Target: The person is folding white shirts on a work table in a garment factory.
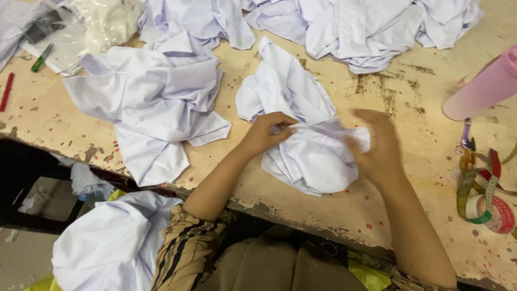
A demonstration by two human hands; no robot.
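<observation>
A: Where are we? Our left hand (266, 132) has a pinch grip closed on a fold of the white garment (301, 129), middle of the desk (334, 210), near edge.

B: Right hand (377, 145)?

A: Blurred. It sits on the right side of the same bundle, fingers curled onto cloth, so we'd say it's gripping the garment too, but the blur makes that a judgement.

B: How do we do this well?

A: Keep the left pinch firm on one layer only, and let the right hand draw the cloth away from it so the bunch opens flat. We'd pull along the desk, not up, or the far end drags.

B: Hazards?

A: Another crumpled white piece (156, 102) lies just left, apart from ours; more white cloth (355, 32) is heaped at the far edge. We shouldn't snag either. The measuring tape (484, 199) and pink cylinder (484, 86) sit on the right, so we keep the spread short of them.

B: Below the desk?

A: A white bundle (107, 242) near left.
</observation>
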